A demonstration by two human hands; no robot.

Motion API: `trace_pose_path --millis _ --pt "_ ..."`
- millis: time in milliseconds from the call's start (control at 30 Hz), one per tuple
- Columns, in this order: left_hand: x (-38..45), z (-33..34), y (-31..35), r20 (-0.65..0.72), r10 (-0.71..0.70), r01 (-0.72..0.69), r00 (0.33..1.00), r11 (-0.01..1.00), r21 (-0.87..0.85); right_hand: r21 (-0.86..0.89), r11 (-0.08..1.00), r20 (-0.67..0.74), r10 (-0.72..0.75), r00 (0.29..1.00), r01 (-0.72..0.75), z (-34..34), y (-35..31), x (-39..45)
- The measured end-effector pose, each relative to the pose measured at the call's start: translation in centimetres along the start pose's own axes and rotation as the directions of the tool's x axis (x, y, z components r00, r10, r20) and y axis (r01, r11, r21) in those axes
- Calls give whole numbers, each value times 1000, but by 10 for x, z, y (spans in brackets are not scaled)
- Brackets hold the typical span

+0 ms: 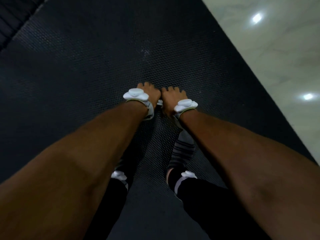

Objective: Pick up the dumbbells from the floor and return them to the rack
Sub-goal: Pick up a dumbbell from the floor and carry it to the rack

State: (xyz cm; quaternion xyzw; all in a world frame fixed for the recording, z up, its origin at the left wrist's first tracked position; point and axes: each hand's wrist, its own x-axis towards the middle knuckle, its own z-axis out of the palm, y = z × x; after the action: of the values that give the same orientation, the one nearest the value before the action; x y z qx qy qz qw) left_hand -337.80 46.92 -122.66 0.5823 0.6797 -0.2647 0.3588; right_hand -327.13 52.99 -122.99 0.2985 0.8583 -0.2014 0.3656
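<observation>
Two bare forearms fill lower frame, meeting at centre. Left hand (148,91) & right hand (171,96) hang over black dimpled rubber mat (86,66); fingers curl under, grip can't be told. No dumbbells or rack visible. Best to look up, find them, bend knees before lifting.

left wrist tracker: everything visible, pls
The left wrist tracker is a white, lobed puck that looks like plastic, mounted on a pale strap wrapped round the wrist just behind the left hand. It faces up toward the camera, above the black textured mat. Markings or lights cannot be made out.
</observation>
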Motion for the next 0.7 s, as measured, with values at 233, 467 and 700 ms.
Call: trace_pose_path --millis 233,467,700 --pt "42 60 -6 -122 67 -51 990 990 128 -88 995 -26 -53 998 51 56 5 43" --pt "-13 9 -21 -120 16 -9 993 998 57 -130 988 53 -74 996 81 -18 -14 1" --pt "-139 -88 -41 -178 -77 75 981 997 -20 -138 989 -36 -54 998 48 -138 -57 -96"
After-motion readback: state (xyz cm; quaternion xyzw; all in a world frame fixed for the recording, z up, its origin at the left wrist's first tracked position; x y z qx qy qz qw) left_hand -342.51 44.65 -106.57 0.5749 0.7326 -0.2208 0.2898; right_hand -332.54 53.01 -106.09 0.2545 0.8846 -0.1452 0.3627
